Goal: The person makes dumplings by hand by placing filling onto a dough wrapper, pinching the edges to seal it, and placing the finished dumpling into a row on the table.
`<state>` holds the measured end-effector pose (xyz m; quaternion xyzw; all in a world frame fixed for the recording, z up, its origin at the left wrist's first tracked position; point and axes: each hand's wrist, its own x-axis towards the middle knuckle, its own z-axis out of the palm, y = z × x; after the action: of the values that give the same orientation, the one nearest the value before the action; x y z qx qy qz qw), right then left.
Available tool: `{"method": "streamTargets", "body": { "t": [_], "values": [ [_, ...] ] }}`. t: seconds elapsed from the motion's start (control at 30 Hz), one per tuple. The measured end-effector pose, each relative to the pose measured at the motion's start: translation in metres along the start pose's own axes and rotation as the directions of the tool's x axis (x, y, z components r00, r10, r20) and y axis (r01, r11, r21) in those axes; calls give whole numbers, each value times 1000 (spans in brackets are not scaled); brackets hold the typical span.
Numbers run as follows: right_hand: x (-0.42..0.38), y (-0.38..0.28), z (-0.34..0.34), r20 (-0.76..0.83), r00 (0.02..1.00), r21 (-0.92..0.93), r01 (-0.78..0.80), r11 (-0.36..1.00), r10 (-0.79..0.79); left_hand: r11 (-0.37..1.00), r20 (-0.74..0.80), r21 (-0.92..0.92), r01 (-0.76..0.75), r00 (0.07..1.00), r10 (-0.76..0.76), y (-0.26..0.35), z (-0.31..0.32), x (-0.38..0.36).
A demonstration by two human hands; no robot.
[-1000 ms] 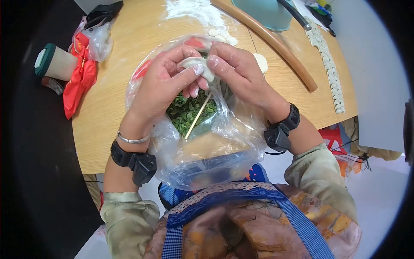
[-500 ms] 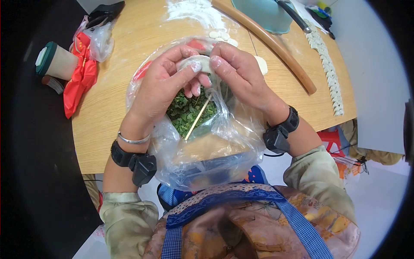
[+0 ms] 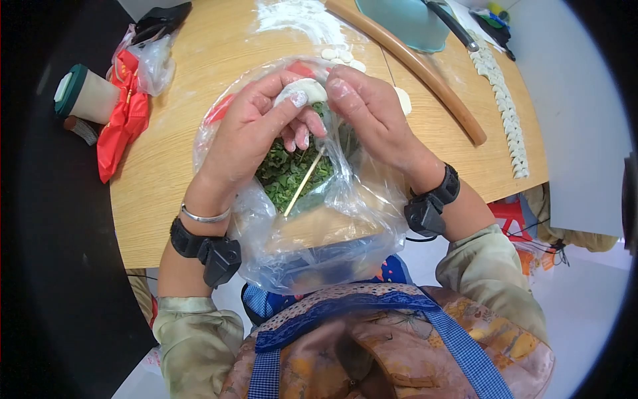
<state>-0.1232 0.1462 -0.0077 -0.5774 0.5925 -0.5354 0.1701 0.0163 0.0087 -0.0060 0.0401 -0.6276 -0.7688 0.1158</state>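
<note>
On my feed, left hand (image 3: 256,113) pinching a folded white dough half-moon (image 3: 306,90), right hand (image 3: 373,113) narrowed at its edge, whether gripping I cannot tell, chopped green leaves (image 3: 284,171) below

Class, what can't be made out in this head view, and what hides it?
Head view:
Dough piece: any filling, hidden by its skin.
Chopped greens: partly covered by the left hand.
Teal sheet: far end, cut off by the top edge.
Red bag: any print, too small.
</note>
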Motion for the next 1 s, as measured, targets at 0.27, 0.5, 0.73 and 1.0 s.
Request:
{"method": "streamTargets", "body": {
  "t": [0.27,0.5,0.73,1.0],
  "values": [
    [-1,0,2,-58,996,-85,63,994,-68,989,-161,101,-107,979,122,-9,10,1],
    [-3,0,2,-65,995,-69,-80,994,76,958,-221,278,-70,966,134,-7,9,-2],
    [-4,-3,0,-27,999,-178,-42,983,38,881,-272,461,-105,929,253,-11,9,-1],
    [0,2,6,-57,998,-108,-23,994,17,613,-89,747,-258,875,476,-18,6,2]
  ]
}}
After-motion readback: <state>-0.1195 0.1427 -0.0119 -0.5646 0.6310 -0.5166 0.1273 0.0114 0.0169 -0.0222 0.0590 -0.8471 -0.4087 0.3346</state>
